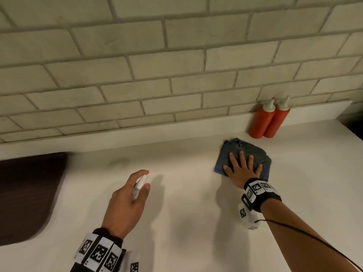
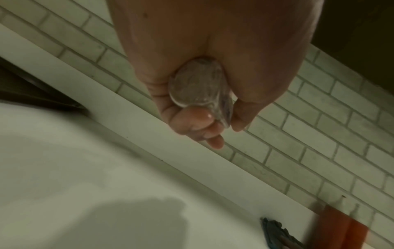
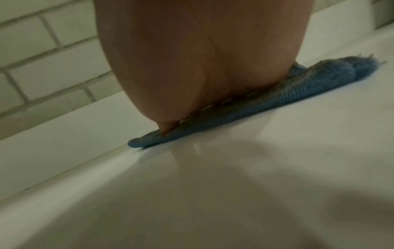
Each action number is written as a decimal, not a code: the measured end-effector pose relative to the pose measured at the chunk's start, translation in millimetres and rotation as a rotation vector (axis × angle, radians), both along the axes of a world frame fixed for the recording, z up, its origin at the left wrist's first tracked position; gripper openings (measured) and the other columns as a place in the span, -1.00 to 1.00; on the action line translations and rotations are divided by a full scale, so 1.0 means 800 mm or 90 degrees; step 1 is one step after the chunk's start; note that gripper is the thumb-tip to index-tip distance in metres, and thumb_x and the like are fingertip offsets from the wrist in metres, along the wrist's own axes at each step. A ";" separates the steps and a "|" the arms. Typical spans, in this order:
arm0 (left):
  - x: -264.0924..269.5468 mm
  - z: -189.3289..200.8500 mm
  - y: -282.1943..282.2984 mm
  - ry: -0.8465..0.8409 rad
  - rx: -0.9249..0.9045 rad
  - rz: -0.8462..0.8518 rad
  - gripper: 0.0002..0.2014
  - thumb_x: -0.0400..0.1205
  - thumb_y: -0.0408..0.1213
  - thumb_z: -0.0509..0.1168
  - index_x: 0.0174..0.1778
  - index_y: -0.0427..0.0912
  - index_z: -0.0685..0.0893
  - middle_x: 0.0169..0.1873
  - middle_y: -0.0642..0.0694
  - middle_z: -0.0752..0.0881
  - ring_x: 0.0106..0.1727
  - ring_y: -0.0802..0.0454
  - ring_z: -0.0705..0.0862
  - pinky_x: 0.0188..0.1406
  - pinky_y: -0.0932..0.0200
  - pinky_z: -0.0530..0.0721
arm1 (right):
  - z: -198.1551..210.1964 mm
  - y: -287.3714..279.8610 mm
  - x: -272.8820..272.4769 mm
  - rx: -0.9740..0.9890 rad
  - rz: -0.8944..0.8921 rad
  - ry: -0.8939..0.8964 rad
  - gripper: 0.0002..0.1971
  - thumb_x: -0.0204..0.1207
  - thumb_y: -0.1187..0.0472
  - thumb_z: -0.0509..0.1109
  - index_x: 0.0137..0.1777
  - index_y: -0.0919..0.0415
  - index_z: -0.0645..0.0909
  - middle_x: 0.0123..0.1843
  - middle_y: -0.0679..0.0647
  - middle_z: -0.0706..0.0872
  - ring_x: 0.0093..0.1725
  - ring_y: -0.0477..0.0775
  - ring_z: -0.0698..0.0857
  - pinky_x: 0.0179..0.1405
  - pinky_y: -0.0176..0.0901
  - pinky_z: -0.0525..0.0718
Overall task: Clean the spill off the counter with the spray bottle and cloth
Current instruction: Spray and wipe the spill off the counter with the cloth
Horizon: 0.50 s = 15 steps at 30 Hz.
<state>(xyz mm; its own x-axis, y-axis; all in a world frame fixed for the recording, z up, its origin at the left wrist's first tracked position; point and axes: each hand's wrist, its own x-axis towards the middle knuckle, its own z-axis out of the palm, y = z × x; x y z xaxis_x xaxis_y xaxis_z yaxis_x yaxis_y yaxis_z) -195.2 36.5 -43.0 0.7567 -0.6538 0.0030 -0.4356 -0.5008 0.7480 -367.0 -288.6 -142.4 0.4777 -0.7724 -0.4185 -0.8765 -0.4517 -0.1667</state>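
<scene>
Here, in the head view, a white worktop is seen from above, backed by a pale brick-tiled wall. The left hand is held over the middle of the worktop, its fingers curled round a small clear spray bottle with a white nozzle; the bottle's long axis is tilted up and away, the nozzle aimed toward the wall. Well to the right, the right hand is laid flat, fingers straight and spread, on a folded blue cloth that lies flat on the worktop. Two red squeeze bottles are stood just behind the cloth, against the wall. A dark mat is seen at the far left. No spill can be made out with certainty.

In the left wrist view, the spray bottle's round clear base is shown wrapped by the fingers. It is judged light, rigid and somewhat slippery, best held round the body.

In the right wrist view, the cloth is pressed under the palm. Its ribbed weave looks soft and limp; it is best pushed flat or gathered by an edge.
</scene>
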 end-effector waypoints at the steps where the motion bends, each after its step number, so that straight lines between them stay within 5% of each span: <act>1: 0.007 0.001 0.007 -0.002 0.003 0.014 -0.73 0.69 -0.02 0.26 0.28 0.38 0.53 -0.29 0.02 0.79 -0.19 0.13 0.73 -0.12 0.15 0.66 | 0.001 -0.004 0.022 0.003 0.010 0.003 -0.33 0.64 -0.36 -0.16 0.68 -0.26 -0.30 0.73 -0.01 -0.36 0.68 0.30 -0.35 0.54 0.53 -0.28; 7: 0.043 0.007 0.039 -0.019 0.049 0.064 -0.71 0.69 -0.02 0.25 0.31 0.40 0.50 -0.32 0.00 0.72 -0.21 0.01 0.67 -0.13 0.08 0.64 | -0.002 0.056 0.112 0.010 0.143 -0.006 -0.34 0.64 -0.34 -0.19 0.69 -0.22 -0.29 0.73 0.00 -0.35 0.67 0.30 -0.35 0.54 0.52 -0.31; 15: 0.086 0.015 0.025 -0.104 0.069 0.093 -0.63 0.72 -0.06 0.19 0.48 0.20 0.44 -0.02 -0.10 0.75 -0.03 -0.04 0.66 -0.07 0.11 0.52 | -0.005 0.167 0.063 0.002 0.261 0.014 -0.16 0.34 -0.44 -0.51 0.67 -0.24 -0.35 0.72 -0.06 -0.38 0.69 0.23 -0.34 0.59 0.42 -0.28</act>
